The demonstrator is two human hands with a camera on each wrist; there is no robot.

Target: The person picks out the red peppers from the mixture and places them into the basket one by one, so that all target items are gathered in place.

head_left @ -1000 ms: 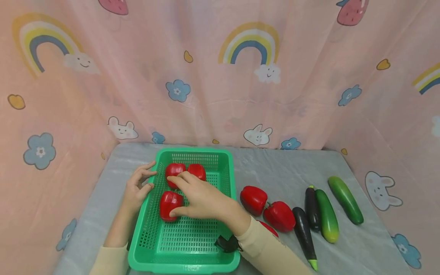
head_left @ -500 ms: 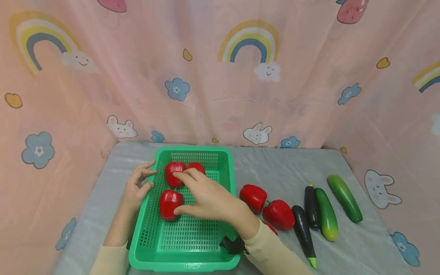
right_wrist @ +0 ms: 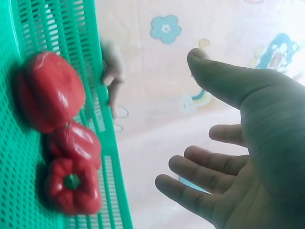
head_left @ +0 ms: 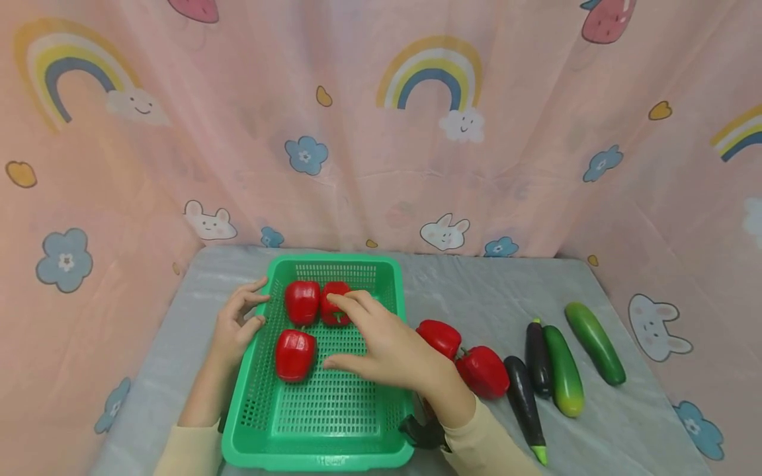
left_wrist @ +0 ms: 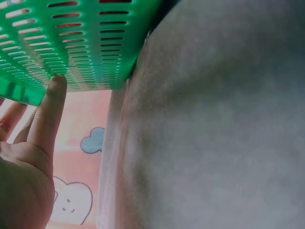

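Three red bell peppers lie in a green plastic basket point(head_left: 321, 461): one at the back left point(head_left: 302, 303), a bell pepper beside it point(head_left: 335, 304) partly behind my right fingertips in the head view, and a bell pepper nearer me point(head_left: 295, 356). My right hand point(head_left: 387, 347) hovers over the basket's right half, thumb and fingers spread, holding nothing; the right wrist view shows the palm bare. My left hand point(head_left: 234, 330) is at the basket's left side, fingertips by the rim. In the left wrist view its thumb point(left_wrist: 50, 112) touches the slotted outer wall.
Right of the basket, more red bell peppers point(head_left: 485, 372) lie on the grey cloth point(head_left: 470, 284), one mostly hidden by my right arm. Farther right are two dark eggplants point(head_left: 525, 403) and two green cucumbers point(head_left: 595, 342). A pink patterned curtain point(head_left: 357, 198) hangs behind and at both sides.
My right hand has let go of the near-left bell pepper and moved right, uncovering the back right one more. My left hand stays at the rim.
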